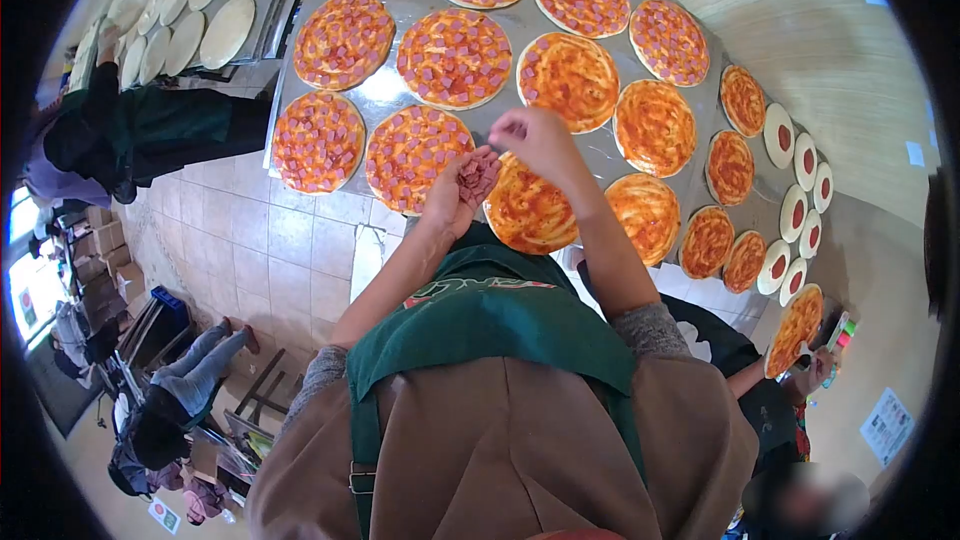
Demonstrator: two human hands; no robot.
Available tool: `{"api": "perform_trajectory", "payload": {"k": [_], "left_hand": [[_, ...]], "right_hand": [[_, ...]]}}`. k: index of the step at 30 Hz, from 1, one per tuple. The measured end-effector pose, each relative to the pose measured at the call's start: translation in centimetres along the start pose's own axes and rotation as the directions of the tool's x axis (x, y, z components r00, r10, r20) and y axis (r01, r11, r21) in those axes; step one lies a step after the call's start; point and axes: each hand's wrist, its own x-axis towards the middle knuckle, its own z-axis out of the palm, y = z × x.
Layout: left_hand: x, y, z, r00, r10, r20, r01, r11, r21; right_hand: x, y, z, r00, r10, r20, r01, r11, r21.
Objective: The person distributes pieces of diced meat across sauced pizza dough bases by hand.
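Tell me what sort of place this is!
Probably a pizza kitchen: saucy pizzas lie in rows on a big table, plain dough rounds lie off to the side, and there's a green apron.

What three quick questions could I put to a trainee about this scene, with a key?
1. Multiple choice: what does the person's cupped left hand hold?
A) a ladle
B) diced pink topping
C) a plain dough round

2. True or false: on the metal table, some sauced rounds bear no diced pink topping.

3. Fill in the blank: on the pale rounds towards the right end, the red ____ covers only the middle.

Key: 1 B; 2 True; 3 sauce
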Motion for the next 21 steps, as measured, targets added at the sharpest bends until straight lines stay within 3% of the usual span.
{"api": "perform_trajectory", "payload": {"k": [1, 4, 8, 14, 17, 20, 21], "left_hand": [[0.1, 0.0, 0.3, 1.000, 0.004, 0.000, -0.004, 1.000, -0.010], [0.4, 0.2, 0.5, 0.996, 0.010, 0.087, -0.011, 1.000, 0.011], [1.5, -0.5, 1.0, 0.994, 0.062, 0.090, -0.055, 0.995, -0.083], [2.1, -0.9, 1.8, 0.992, 0.080, 0.096, -0.064, 0.985, -0.162], [1.9, -1.0, 2.3, 0.990, 0.089, 0.110, -0.066, 0.978, -0.198], [1.7, -0.9, 2.6, 0.992, 0.073, 0.105, -0.047, 0.972, -0.231], [1.5, -0.7, 3.0, 0.991, 0.072, 0.113, -0.045, 0.972, -0.232]], "right_hand": [[-1.3, -0.9, 0.3, 0.994, 0.036, 0.105, -0.041, 0.998, 0.042], [-3.7, -2.8, 1.4, 0.989, -0.143, -0.026, 0.138, 0.981, -0.133], [-4.8, -2.9, 2.1, 0.976, -0.174, -0.130, 0.141, 0.963, -0.231], [-5.5, -1.3, 2.5, 0.943, -0.224, -0.247, 0.201, 0.973, -0.115], [-5.5, -0.9, 2.4, 0.968, -0.033, -0.249, 0.072, 0.986, 0.150], [-5.1, -0.2, 1.4, 0.985, 0.166, -0.055, -0.086, 0.732, 0.675], [-5.1, 0.3, 1.1, 0.980, 0.199, -0.015, -0.124, 0.665, 0.737]]}}
